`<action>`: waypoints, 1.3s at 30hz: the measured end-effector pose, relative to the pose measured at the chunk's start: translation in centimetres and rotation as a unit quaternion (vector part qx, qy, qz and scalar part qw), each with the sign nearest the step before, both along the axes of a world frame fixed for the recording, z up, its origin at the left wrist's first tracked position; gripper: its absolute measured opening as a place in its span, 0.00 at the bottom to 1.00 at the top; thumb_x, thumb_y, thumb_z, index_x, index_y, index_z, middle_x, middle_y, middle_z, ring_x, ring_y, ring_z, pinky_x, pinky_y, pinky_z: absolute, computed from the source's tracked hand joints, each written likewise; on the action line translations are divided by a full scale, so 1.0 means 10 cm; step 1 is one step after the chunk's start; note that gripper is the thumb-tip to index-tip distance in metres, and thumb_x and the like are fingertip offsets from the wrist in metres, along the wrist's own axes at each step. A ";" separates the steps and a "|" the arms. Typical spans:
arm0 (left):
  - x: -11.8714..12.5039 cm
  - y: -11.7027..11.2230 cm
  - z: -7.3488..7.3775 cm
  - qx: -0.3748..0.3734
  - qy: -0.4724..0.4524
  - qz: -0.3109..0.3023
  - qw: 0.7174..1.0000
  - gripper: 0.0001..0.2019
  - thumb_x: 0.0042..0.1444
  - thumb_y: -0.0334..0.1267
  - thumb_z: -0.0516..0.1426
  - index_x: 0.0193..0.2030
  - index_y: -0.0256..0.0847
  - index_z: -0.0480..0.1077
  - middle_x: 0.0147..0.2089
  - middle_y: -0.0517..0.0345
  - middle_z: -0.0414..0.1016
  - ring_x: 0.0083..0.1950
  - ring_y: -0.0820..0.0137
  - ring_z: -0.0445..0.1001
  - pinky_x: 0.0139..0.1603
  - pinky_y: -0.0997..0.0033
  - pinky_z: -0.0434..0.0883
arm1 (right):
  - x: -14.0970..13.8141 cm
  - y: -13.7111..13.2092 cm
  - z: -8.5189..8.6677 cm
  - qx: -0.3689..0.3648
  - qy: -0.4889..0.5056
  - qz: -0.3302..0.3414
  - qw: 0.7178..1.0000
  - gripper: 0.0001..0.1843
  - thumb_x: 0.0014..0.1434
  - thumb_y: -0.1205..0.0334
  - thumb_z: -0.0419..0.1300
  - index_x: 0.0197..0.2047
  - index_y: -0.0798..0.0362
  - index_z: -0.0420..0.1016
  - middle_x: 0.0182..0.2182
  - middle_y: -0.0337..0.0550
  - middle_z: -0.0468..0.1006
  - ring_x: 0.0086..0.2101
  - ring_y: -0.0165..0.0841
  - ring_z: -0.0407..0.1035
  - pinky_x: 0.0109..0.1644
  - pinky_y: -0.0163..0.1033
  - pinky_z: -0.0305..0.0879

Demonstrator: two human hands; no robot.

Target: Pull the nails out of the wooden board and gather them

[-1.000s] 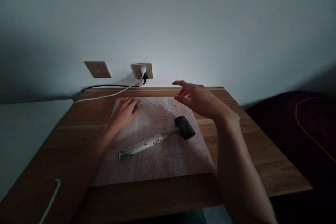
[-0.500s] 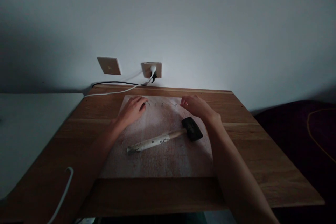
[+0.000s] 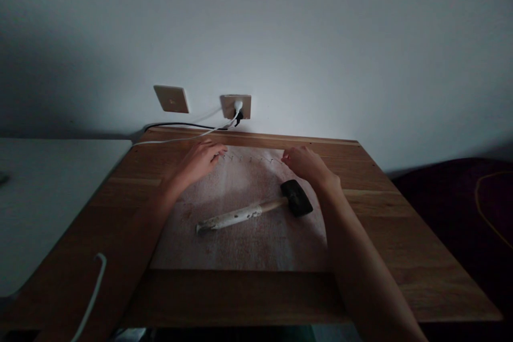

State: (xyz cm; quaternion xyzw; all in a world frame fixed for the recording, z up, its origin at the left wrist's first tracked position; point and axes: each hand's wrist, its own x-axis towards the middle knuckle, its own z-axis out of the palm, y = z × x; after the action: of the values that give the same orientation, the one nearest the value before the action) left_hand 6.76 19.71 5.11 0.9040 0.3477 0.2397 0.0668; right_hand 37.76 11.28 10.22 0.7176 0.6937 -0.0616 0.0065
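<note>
A row of several small nails (image 3: 250, 159) stands up near the far edge of a pale, worn board (image 3: 240, 254). What looks like a thin strand runs along the nails towards both hands, too fine to make out fully. My left hand (image 3: 202, 157) is beside the leftmost nail, thumb and fingers pinched together on its end. At the right end of the row my right hand (image 3: 304, 163) is closed, its fingertips pinching near the last nail. A mallet (image 3: 297, 197) with a black head and a paint-flecked handle lies across the board, untouched.
The board lies on a wooden table (image 3: 385, 224) against a wall. A wall socket (image 3: 227, 107) holds plugs, with white and black cables (image 3: 176, 124) running left. A white surface (image 3: 48, 197) adjoins at left; dark purple fabric (image 3: 449, 192) is at right.
My left hand has shifted slightly left and away, off the leftmost nail, which now shows more clearly. My right hand stays at the right end. The view has moved slightly.
</note>
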 end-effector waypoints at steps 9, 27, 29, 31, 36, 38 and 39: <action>-0.16 0.04 0.07 -0.071 -0.006 0.025 0.997 0.21 0.58 0.24 0.51 0.52 0.44 0.78 0.49 0.56 0.85 0.49 0.64 0.83 0.55 0.63 0.76 | -0.02 -0.03 0.06 0.014 -0.007 0.012 1.000 0.17 0.69 0.64 0.54 0.50 0.53 0.84 0.47 0.59 0.85 0.50 0.49 0.79 0.49 0.49 0.74; -0.15 0.03 0.08 -0.077 0.017 0.039 0.996 0.18 0.58 0.24 0.53 0.50 0.43 0.78 0.48 0.53 0.85 0.48 0.64 0.83 0.52 0.64 0.77 | 0.02 0.01 -0.04 0.013 0.051 0.086 0.995 0.22 0.69 0.66 0.51 0.62 0.53 0.77 0.54 0.53 0.83 0.52 0.45 0.79 0.56 0.47 0.71; -0.14 0.03 0.09 -0.077 0.024 0.040 0.996 0.19 0.58 0.24 0.53 0.50 0.43 0.78 0.48 0.53 0.85 0.48 0.64 0.83 0.52 0.64 0.77 | 0.03 0.01 -0.05 0.018 0.047 0.088 0.995 0.22 0.69 0.67 0.51 0.61 0.53 0.77 0.54 0.54 0.83 0.52 0.46 0.79 0.56 0.48 0.71; -0.14 0.02 0.10 -0.075 0.028 0.038 0.996 0.19 0.57 0.24 0.53 0.50 0.43 0.78 0.48 0.53 0.85 0.48 0.64 0.83 0.52 0.64 0.76 | 0.03 0.01 -0.06 0.021 0.046 0.088 0.995 0.23 0.68 0.68 0.51 0.62 0.54 0.77 0.53 0.55 0.83 0.52 0.45 0.78 0.56 0.48 0.71; -0.14 0.01 0.15 -0.074 0.039 0.032 0.996 0.17 0.57 0.25 0.54 0.48 0.43 0.79 0.47 0.54 0.85 0.44 0.65 0.83 0.49 0.66 0.76 | 0.03 -0.01 -0.03 0.026 0.055 0.100 0.993 0.23 0.67 0.69 0.52 0.62 0.54 0.77 0.51 0.54 0.84 0.51 0.45 0.79 0.57 0.48 0.70; -0.15 0.00 0.18 -0.072 0.052 0.032 0.996 0.16 0.57 0.27 0.54 0.47 0.43 0.79 0.43 0.55 0.85 0.40 0.66 0.82 0.46 0.67 0.75 | 0.02 -0.01 -0.01 0.020 0.063 0.093 0.993 0.23 0.67 0.67 0.53 0.62 0.53 0.76 0.50 0.54 0.85 0.51 0.45 0.79 0.56 0.48 0.71; -0.15 -0.01 0.19 -0.071 0.059 0.034 0.995 0.16 0.57 0.27 0.54 0.47 0.43 0.79 0.40 0.56 0.85 0.38 0.66 0.81 0.45 0.67 0.74 | 0.01 -0.01 0.00 0.016 0.068 0.090 0.993 0.23 0.68 0.66 0.53 0.63 0.53 0.75 0.49 0.54 0.85 0.50 0.45 0.79 0.56 0.48 0.71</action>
State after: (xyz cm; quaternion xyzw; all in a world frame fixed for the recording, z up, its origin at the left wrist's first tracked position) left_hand 5.29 19.64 7.01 0.8970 0.3979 0.1629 0.1026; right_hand 37.89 11.16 10.24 0.6463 0.7553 -0.0986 -0.0464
